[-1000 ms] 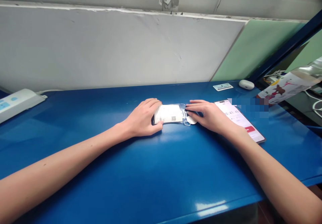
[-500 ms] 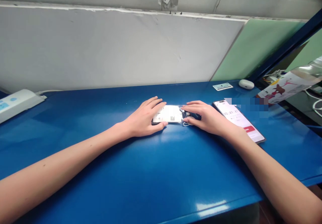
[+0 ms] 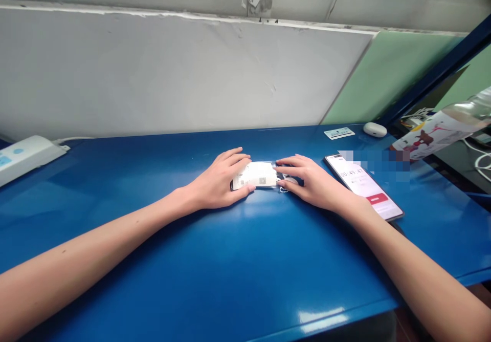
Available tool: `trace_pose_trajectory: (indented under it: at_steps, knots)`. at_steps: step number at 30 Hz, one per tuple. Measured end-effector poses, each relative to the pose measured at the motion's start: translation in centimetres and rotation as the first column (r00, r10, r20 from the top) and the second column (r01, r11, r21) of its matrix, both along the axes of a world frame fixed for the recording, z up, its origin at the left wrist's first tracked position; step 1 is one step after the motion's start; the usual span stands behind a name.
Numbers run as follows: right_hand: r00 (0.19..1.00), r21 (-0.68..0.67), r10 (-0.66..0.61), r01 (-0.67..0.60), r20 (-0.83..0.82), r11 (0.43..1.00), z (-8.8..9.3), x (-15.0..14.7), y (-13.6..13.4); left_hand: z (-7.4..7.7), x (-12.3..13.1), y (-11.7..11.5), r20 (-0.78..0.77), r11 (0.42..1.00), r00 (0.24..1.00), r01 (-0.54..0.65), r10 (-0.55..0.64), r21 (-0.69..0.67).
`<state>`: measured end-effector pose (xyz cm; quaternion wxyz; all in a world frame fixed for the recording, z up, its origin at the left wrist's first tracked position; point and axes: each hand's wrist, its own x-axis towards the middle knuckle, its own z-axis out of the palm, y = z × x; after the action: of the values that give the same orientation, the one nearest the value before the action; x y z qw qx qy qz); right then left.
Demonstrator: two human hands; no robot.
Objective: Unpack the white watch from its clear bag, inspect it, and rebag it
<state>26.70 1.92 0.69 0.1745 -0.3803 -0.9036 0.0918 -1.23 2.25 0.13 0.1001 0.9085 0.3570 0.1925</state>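
A flat white card with a printed QR code (image 3: 262,177) lies on the blue desk in a clear plastic sleeve, a dark edge showing at its left end. My left hand (image 3: 218,180) straddles that end, thumb along the near side and fingers over the far side. At the other end, the fingertips and thumb of my right hand (image 3: 307,178) close on the card's slightly bowed edge. A short bead chain (image 3: 284,189) hangs out beneath my right thumb, and part of a dark strap is hidden under the fingers.
A phone (image 3: 364,186) with a lit timer screen lies beside my right forearm. Behind it are a small printed card (image 3: 339,133) and a white earbud case (image 3: 375,129). A labelled bottle (image 3: 437,129) leans at the right; a white device (image 3: 30,157) sits far left.
My right hand has shifted slightly, and less of the dark strap shows under it. The white card's right edge now looks bowed. My left hand stays nearly in place.
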Motion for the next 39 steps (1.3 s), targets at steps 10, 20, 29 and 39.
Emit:
trace_pose_trajectory:
  at_steps: [10, 20, 29, 39]
  knots:
    - [0.977, -0.088, -0.118, 0.103, -0.175, 0.991, -1.2, -0.6, -0.2, -0.1, -0.1, 0.0, 0.047, 0.999, 0.998, 0.035, -0.036, 0.014]
    - [0.964, -0.059, -0.065, 0.052, -0.258, 0.997, -1.0, -0.7, 0.0, -0.1, 0.0, -0.1, 0.041, 0.997, 0.998, 0.042, -0.045, 0.072]
    - [0.993, 0.072, -0.008, 0.017, -0.115, 0.997, -0.2, 0.9, 0.7, 0.0, 0.1, -0.1, 0.011, 0.998, 1.0, 0.002, -0.002, 0.066]
    - [0.999, 0.001, -0.021, 0.021, -0.033, 1.0, 0.7, 2.5, 1.0, 0.0, 0.1, -0.1, 0.005, 0.999, 1.0, -0.007, 0.007, 0.04]
